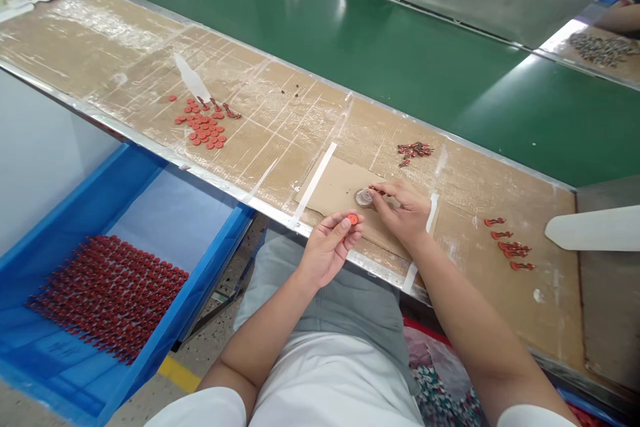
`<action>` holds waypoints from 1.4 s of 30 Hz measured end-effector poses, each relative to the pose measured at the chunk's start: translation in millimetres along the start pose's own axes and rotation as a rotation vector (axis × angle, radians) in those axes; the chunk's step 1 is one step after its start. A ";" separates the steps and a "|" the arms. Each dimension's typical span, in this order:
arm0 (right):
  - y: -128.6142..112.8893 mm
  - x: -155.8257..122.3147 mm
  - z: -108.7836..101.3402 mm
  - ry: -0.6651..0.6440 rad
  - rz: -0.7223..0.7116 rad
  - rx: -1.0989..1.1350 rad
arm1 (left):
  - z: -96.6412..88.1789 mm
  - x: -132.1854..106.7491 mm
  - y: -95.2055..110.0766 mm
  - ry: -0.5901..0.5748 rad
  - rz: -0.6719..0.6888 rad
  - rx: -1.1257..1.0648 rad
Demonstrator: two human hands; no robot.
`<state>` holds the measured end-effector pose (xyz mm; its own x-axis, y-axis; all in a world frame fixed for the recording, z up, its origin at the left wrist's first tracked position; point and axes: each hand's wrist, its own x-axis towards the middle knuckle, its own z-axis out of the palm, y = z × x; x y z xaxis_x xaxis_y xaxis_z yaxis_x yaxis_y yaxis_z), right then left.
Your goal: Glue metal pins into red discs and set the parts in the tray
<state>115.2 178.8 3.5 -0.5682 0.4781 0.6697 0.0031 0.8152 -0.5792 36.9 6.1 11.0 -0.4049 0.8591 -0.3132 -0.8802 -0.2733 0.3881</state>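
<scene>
Between the thumb and fingers of my left hand (pixel 323 250) is a small round red disc (pixel 353 219), its flat face turned up. My right hand (pixel 404 212) pinches a tiny dark red figure (pixel 377 191), mostly covered by the fingertips. Right beside those fingertips stands a small round clear dish (pixel 363 198); whether the figure touches it I cannot tell. Both hands are over a cardboard sheet (pixel 330 188) taped to the bench. Beyond the right hand lies a little heap of dark red figures (pixel 415 151).
Several loose red discs (pixel 203 128) lie to the left, near a white strip (pixel 193 79). Figures on red bases (pixel 514 250) rest at the right. A blue crate (pixel 210 260) at lower left holds rows of red pieces (pixel 115 290). A green belt (pixel 320 33) runs behind the bench.
</scene>
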 end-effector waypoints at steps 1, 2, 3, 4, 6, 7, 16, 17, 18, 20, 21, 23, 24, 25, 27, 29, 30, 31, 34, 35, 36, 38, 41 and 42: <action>0.4 -0.3 0.2 0.001 -0.009 0.008 | 0.2 -0.4 0.3 0.005 0.000 0.000; 0.2 -0.6 0.4 0.006 -0.003 0.012 | 0.4 -0.7 0.6 0.012 -0.001 -0.001; -0.5 -0.8 0.7 0.016 0.022 0.015 | 0.6 -1.1 1.0 0.020 -0.002 -0.001; -1.7 -0.9 1.1 0.033 0.067 0.025 | 0.9 -1.4 1.4 0.027 -0.005 -0.001; -5.1 -0.2 2.0 0.095 0.215 0.100 | 1.5 -2.1 2.1 0.039 -0.007 0.001; -7.1 0.6 2.1 0.137 0.311 0.175 | 1.8 -2.4 2.4 0.043 -0.006 0.003; -44.4 9.5 -22.9 0.219 0.958 0.950 | 12.4 -7.7 0.2 0.028 0.011 0.006; -51.2 8.7 -26.0 0.202 0.991 0.982 | 14.4 -9.1 -0.1 0.020 0.008 0.007; -58.1 7.3 -28.2 0.184 1.013 1.006 | 16.5 -10.9 -0.4 0.012 0.006 0.009; -71.0 2.6 -30.2 0.154 1.018 1.021 | 20.6 -15.3 -0.4 0.000 0.001 0.013; -76.8 -0.6 -30.3 0.148 0.998 1.010 | 22.5 -17.8 -0.2 -0.005 -0.002 0.014; -87.7 -8.2 -29.4 0.155 0.926 0.958 | 25.7 -22.7 0.5 -0.016 -0.007 0.010; -93.0 -12.4 -28.8 0.168 0.879 0.920 | 26.9 -24.9 0.9 -0.023 -0.009 0.008; -98.1 -16.5 -28.4 0.183 0.829 0.874 | 28.0 -26.8 1.2 -0.029 -0.010 0.007; -108.1 -23.8 -27.9 0.212 0.727 0.756 | 29.7 -29.9 1.8 -0.037 -0.011 0.008; -116.7 -29.2 -27.8 0.235 0.628 0.616 | 30.9 -32.0 1.8 -0.032 -0.009 0.012; -119.9 -31.2 -27.7 0.242 0.581 0.552 | 31.3 -32.8 1.7 -0.027 -0.008 0.015; -122.2 -32.9 -27.5 0.247 0.536 0.499 | 31.6 -33.6 1.3 -0.022 -0.005 0.019; -124.3 -36.6 -26.3 0.244 0.451 0.418 | 31.7 -35.6 -0.3 -0.020 0.006 0.039; -123.8 -37.8 -25.8 0.241 0.440 0.411 | 31.5 -36.0 -1.0 -0.023 0.012 0.045; -123.1 -39.0 -25.3 0.238 0.435 0.411 | 31.3 -36.4 -1.7 -0.026 0.017 0.049; -121.7 -41.4 -24.7 0.236 0.427 0.422 | 30.7 -36.8 -2.8 -0.033 0.026 0.056; -120.7 -44.7 -24.7 0.237 0.409 0.417 | 30.4 -37.0 -3.8 -0.024 0.032 0.071; -120.7 -45.5 -25.0 0.237 0.406 0.407 | 30.5 -37.1 -3.9 -0.014 0.034 0.077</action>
<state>161.3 66.8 54.6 -0.3896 0.8215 0.4162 -0.1597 0.3849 -0.9091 62.9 -11.6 47.6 -0.4301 0.8559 -0.2870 -0.8443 -0.2687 0.4637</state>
